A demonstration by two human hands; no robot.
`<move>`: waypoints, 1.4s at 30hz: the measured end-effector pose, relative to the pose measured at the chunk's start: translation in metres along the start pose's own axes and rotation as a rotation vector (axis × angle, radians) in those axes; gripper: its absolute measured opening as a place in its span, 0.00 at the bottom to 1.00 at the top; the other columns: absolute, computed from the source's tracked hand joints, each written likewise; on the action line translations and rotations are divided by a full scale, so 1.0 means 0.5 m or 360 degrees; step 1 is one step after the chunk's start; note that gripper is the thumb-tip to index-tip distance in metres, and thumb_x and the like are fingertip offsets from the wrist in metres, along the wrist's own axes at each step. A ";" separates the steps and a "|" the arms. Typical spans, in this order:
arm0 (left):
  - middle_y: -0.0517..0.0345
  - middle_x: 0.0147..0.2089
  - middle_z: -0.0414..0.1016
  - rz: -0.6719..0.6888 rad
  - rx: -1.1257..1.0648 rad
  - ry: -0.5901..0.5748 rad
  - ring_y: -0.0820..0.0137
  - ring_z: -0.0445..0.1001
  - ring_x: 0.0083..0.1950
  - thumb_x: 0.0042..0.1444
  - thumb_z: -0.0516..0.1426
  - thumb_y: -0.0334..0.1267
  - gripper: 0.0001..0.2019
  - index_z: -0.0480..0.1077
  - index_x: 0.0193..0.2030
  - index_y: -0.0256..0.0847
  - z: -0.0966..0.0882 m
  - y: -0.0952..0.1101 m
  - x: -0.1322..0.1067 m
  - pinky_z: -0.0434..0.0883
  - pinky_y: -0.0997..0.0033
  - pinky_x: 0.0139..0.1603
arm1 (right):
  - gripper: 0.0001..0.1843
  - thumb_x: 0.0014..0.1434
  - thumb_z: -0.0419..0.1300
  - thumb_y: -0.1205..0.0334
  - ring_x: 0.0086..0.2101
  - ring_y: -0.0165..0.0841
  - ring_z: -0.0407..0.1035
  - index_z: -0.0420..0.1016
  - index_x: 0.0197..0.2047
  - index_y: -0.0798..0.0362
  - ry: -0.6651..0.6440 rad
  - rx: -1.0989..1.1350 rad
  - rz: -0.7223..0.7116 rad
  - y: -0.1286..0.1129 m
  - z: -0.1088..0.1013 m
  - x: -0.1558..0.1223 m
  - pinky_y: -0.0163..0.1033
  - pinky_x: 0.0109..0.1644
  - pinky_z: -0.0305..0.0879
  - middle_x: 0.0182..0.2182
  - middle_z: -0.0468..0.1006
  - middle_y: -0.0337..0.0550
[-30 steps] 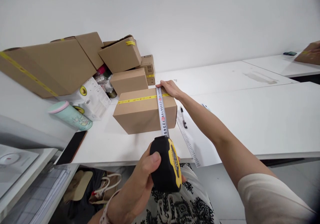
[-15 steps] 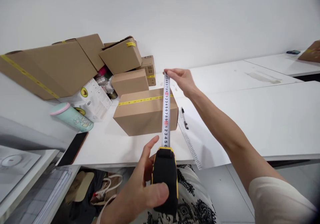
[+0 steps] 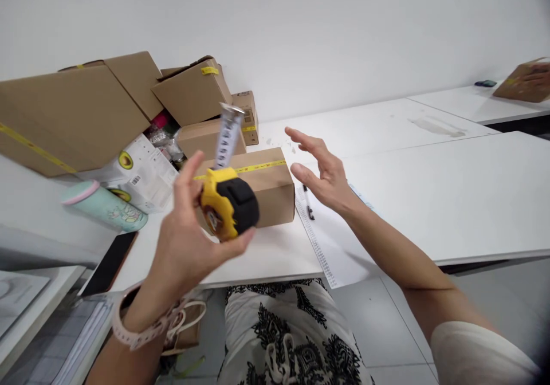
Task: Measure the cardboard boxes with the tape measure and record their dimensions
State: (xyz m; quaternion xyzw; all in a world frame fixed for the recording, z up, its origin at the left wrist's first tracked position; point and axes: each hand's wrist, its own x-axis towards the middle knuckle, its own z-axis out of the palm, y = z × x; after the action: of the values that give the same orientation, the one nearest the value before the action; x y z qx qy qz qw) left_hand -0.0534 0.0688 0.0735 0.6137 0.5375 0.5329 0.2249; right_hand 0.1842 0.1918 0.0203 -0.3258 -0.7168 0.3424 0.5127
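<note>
My left hand is closed on a yellow and black tape measure, lifted in front of a brown cardboard box with a yellow tape strip across its top. A short length of the blade sticks up from the case. My right hand hovers open to the right of the box, fingers spread, holding nothing. A black pen lies on a printed sheet just below that hand.
A heap of cardboard boxes stands at the back left of the white table, with a white carton, a mint bottle on its side and a dark phone. Another person's hand rests on a box at far right.
My right hand let go of the blade tip and opened. The blade ran back most of the way into the case. My left hand lifted the tape measure up and to the left.
</note>
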 end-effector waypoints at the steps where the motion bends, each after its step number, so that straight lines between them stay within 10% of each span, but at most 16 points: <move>1: 0.57 0.55 0.76 0.0092 0.0031 0.0079 0.53 0.73 0.53 0.33 0.76 0.34 0.58 0.56 0.73 0.55 -0.012 -0.016 0.007 0.73 0.57 0.51 | 0.38 0.61 0.62 0.39 0.69 0.50 0.54 0.59 0.71 0.31 -0.0024 0.0034 0.0047 0.028 -0.009 0.003 0.61 0.67 0.60 0.70 0.63 0.39; 7: 0.64 0.57 0.74 0.0144 -0.0547 0.0410 0.51 0.72 0.56 0.32 0.74 0.56 0.41 0.72 0.58 0.60 -0.118 -0.148 -0.044 0.78 0.53 0.49 | 0.26 0.67 0.53 0.40 0.62 0.45 0.66 0.73 0.60 0.44 -0.0201 0.0330 0.0684 0.177 -0.027 -0.065 0.55 0.67 0.63 0.65 0.71 0.50; 17: 0.56 0.47 0.77 -0.0231 -0.0952 0.0440 0.53 0.76 0.47 0.28 0.68 0.70 0.38 0.77 0.45 0.50 -0.121 -0.294 -0.069 0.77 0.46 0.48 | 0.16 0.61 0.56 0.59 0.56 0.41 0.73 0.74 0.52 0.46 -0.0157 0.0541 0.0968 0.177 0.047 -0.108 0.51 0.60 0.70 0.56 0.77 0.48; 26: 0.54 0.52 0.76 -0.0146 -0.1009 0.0314 0.50 0.77 0.49 0.30 0.72 0.59 0.41 0.75 0.53 0.46 -0.152 -0.195 0.025 0.79 0.46 0.48 | 0.36 0.60 0.63 0.46 0.44 0.39 0.73 0.61 0.68 0.44 -0.0161 0.0370 0.0642 0.093 0.045 -0.032 0.43 0.38 0.76 0.50 0.73 0.48; 34: 0.56 0.47 0.77 -0.0410 -0.0256 0.0169 0.59 0.79 0.41 0.35 0.74 0.48 0.50 0.61 0.66 0.47 -0.153 -0.207 0.108 0.77 0.64 0.37 | 0.29 0.61 0.61 0.48 0.40 0.36 0.74 0.66 0.62 0.49 -0.0156 0.0294 0.0753 0.164 0.080 0.038 0.39 0.35 0.74 0.45 0.75 0.48; 42: 0.54 0.44 0.77 -0.0176 0.1345 -0.0125 0.41 0.76 0.52 0.34 0.75 0.53 0.51 0.64 0.66 0.42 -0.100 -0.144 0.180 0.64 0.39 0.62 | 0.13 0.62 0.58 0.55 0.32 0.38 0.70 0.66 0.28 0.50 -0.0387 -0.1471 0.0879 0.236 -0.052 0.005 0.41 0.34 0.57 0.28 0.77 0.44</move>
State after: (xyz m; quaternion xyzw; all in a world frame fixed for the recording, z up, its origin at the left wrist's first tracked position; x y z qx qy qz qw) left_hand -0.1414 0.1580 0.0661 0.6418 0.7318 0.2292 0.0023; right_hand 0.2220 0.2632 -0.0695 -0.6510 -0.7344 0.1491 0.1209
